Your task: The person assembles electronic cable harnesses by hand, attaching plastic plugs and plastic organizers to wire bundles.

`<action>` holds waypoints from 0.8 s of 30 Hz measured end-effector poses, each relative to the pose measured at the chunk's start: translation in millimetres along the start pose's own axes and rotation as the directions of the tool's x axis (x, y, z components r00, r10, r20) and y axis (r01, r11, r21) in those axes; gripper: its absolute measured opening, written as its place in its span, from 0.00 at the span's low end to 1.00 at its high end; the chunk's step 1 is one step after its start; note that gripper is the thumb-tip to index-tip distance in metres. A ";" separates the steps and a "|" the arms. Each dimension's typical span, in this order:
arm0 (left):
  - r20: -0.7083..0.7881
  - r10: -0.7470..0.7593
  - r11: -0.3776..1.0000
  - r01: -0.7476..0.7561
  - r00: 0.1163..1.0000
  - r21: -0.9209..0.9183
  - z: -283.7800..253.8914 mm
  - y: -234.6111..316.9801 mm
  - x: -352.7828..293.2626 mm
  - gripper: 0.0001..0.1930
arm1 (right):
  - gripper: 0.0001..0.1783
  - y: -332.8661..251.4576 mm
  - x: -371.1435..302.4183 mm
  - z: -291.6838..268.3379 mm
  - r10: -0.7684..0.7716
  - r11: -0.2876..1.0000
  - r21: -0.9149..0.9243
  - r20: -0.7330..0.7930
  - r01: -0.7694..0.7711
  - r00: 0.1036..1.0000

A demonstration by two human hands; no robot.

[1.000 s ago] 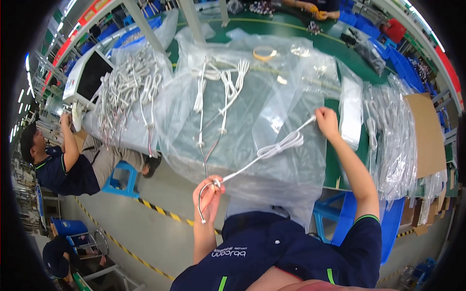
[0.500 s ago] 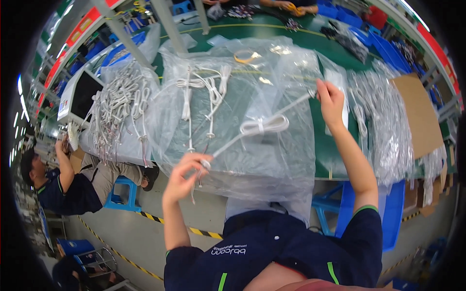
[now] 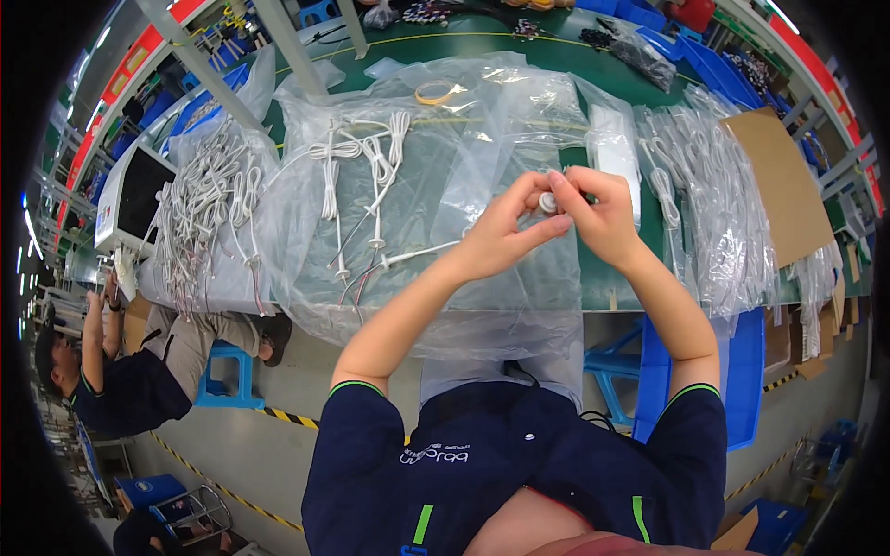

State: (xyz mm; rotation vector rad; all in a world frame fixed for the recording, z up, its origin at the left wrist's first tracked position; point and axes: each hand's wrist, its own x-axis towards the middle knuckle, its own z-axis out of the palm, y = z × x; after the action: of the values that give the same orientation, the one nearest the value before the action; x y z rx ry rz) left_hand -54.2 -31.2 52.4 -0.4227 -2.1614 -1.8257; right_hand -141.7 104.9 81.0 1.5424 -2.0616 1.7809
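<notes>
My left hand (image 3: 496, 236) and my right hand (image 3: 607, 218) meet above the plastic-covered table. Thumbs and fingers of both close around a small white round cable end (image 3: 547, 202). The rest of that white cable (image 3: 422, 253) shows left of my left forearm, where its flanged end and thin loose wires lie on the plastic; its coil is hidden behind my hands and arm. Farther left, tied white cables (image 3: 329, 171) lie on the clear plastic sheet (image 3: 445, 320).
At left are a heap of white cables (image 3: 209, 199) and a dark-screened white device (image 3: 134, 199). A tape roll (image 3: 434, 93) lies at the back. On the right are bagged cables (image 3: 732, 222), cardboard (image 3: 774, 181) and a blue bin (image 3: 746, 389). A co-worker (image 3: 120, 375) sits at far left.
My left hand has moved up and right from the cable's wire end to join my right hand at the other end. My right hand has come slightly left and down. The wire end now rests on the plastic.
</notes>
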 end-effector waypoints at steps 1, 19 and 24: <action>0.082 -0.103 0.949 0.123 0.991 -0.291 4.2 -0.8 3.4 0.20 | 0.18 -3.1 -0.1 -6.7 0.001 1.000 -0.007 -0.005 -0.001 1.000; 0.165 0.165 0.627 -0.232 0.972 0.744 42.3 43.0 -2.9 0.09 | 0.11 -30.2 -46.1 -55.2 0.020 0.915 -0.403 0.087 0.017 0.996; 0.326 0.101 0.478 -0.333 0.940 0.812 39.3 31.5 -7.4 0.09 | 0.12 -36.0 -40.7 -63.9 0.522 0.852 -0.269 0.360 -0.450 0.773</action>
State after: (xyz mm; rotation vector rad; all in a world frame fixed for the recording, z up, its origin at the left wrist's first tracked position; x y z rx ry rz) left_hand -35.9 12.3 71.7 -0.6345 -2.6712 -0.3753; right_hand -132.5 184.0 107.1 1.5471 -2.9730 1.3993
